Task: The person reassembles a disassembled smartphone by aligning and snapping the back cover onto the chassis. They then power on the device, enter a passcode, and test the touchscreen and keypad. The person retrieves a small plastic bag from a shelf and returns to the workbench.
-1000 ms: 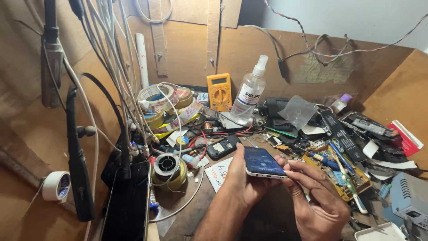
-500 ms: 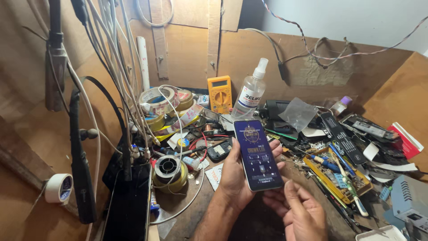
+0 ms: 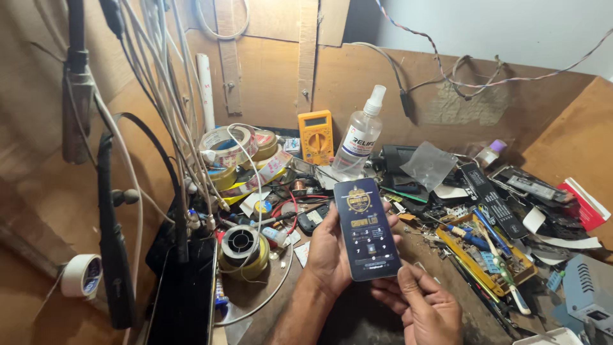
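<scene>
Left hand (image 3: 329, 255) has its grip wrapped round the lit smartphone (image 3: 367, 229) by the edges, right hand (image 3: 424, 306) loosely open underneath; looks thin, slick, glass-fronted, fragile.

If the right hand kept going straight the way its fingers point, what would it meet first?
The right hand points up-left and already touches the lower edge of the lit phone, held in the left hand, so it meets the phone first.

Left palm behind the phone (image 3: 366, 229), right wrist past the bottom edge.
</scene>
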A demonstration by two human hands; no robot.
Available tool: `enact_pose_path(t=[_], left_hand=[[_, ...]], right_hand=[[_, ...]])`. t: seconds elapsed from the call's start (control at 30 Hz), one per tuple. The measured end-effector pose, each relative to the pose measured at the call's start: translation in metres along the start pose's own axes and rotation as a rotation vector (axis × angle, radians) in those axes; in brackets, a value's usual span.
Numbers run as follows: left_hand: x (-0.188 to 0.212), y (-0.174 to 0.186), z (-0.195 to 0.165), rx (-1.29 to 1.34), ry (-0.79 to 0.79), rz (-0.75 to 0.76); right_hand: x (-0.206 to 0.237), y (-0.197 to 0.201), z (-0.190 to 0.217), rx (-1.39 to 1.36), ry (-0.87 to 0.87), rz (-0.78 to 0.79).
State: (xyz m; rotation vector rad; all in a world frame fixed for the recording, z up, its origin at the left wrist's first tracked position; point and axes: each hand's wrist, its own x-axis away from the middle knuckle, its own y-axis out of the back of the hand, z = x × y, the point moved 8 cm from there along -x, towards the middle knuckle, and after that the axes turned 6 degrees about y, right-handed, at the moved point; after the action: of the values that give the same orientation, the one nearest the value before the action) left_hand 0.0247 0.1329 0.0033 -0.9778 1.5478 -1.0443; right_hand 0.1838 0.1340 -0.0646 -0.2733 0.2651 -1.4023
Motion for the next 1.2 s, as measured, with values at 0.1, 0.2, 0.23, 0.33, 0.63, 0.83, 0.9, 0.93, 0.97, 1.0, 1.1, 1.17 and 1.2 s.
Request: enact_pose_path(t=[0.1, 0.2, 0.23, 0.33, 0.63, 0.83, 0.9, 0.93, 0.97, 1.0, 1.1, 1.17, 1.2], left_hand=[[0.0, 0.002, -0.001, -0.017, -0.003, 0.006], [0.0, 0.015, -0.004, -0.028, -0.021, -0.074], [0.001, 0.021, -0.004, -0.021, -0.024, -0.117], [0.0, 0.032, -0.006, 0.029, -0.023, -0.132], [0.0, 0.05, -0.008, 0.0, -0.091, -0.231], [0.001, 0.05, -0.006, -0.044, -0.097, -0.286], [0.001, 0.049, -0.006, -0.039, -0.099, -0.282], [0.002, 0.048, -0.005, -0.036, -0.1, -0.28], [0.002, 0.045, -0.005, -0.046, -0.097, -0.267], [0.002, 0.043, -0.004, -0.056, -0.093, -0.256], [0.002, 0.035, -0.004, -0.092, -0.101, -0.227], [0.002, 0.032, -0.003, -0.084, -0.106, -0.229], [0.002, 0.031, -0.003, -0.062, -0.11, -0.241]], right_hand=[[0.001, 0.0, -0.004, 0.022, -0.048, -0.024], [0.003, -0.005, -0.004, -0.007, -0.083, 0.018], [0.003, -0.005, -0.004, -0.009, -0.088, 0.021], [0.003, -0.006, -0.003, -0.014, -0.087, 0.039], [0.0, -0.006, -0.008, -0.016, -0.048, 0.073], [0.001, -0.004, -0.008, -0.013, -0.029, 0.044], [0.0, -0.004, -0.008, -0.014, -0.025, 0.038], [0.0, -0.004, -0.008, -0.012, -0.024, 0.036], [-0.001, -0.004, -0.008, -0.01, -0.023, 0.036], [-0.001, -0.003, -0.008, -0.009, -0.023, 0.035], [-0.004, 0.0, -0.012, 0.004, -0.041, 0.017], [-0.005, 0.003, -0.014, 0.006, -0.027, 0.026], [-0.006, 0.004, -0.015, 0.008, -0.021, 0.032]])
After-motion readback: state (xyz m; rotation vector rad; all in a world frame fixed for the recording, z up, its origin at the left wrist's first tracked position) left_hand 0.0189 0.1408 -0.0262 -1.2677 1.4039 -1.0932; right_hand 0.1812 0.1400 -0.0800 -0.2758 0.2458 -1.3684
